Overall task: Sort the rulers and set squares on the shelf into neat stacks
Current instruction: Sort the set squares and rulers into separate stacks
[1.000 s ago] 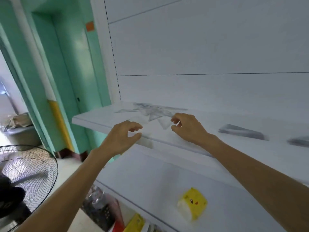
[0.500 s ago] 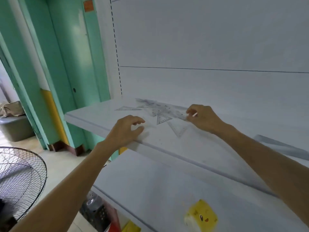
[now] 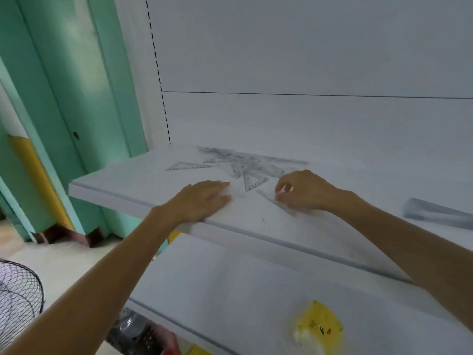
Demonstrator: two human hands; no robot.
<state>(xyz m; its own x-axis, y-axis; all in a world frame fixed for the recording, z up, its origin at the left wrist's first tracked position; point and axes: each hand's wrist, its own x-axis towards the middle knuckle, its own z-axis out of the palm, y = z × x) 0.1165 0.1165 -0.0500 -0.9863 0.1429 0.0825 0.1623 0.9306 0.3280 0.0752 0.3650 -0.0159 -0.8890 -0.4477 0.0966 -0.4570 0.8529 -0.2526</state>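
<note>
A loose heap of clear rulers and set squares (image 3: 240,162) lies on the white shelf (image 3: 133,185), toward its back. One set square (image 3: 185,165) lies apart at the left. Another (image 3: 252,181) points toward me between my hands. My left hand (image 3: 202,199) rests flat on the shelf near its front edge, fingers together, holding nothing. My right hand (image 3: 300,190) is curled over a clear set square (image 3: 275,199) lying on the shelf, fingertips on it. A neat grey stack of rulers (image 3: 435,216) lies at the far right.
A lower white shelf (image 3: 230,290) holds a yellow chick-faced packet (image 3: 317,326). Green door frame (image 3: 84,98) stands at the left, a wire fan guard (image 3: 18,298) at the lower left. Dark items sit under the shelves (image 3: 138,334).
My left hand has flattened onto the shelf. My right hand has come back toward me from the heap, drawing a clear set square along the shelf. The view shifted left and down.
</note>
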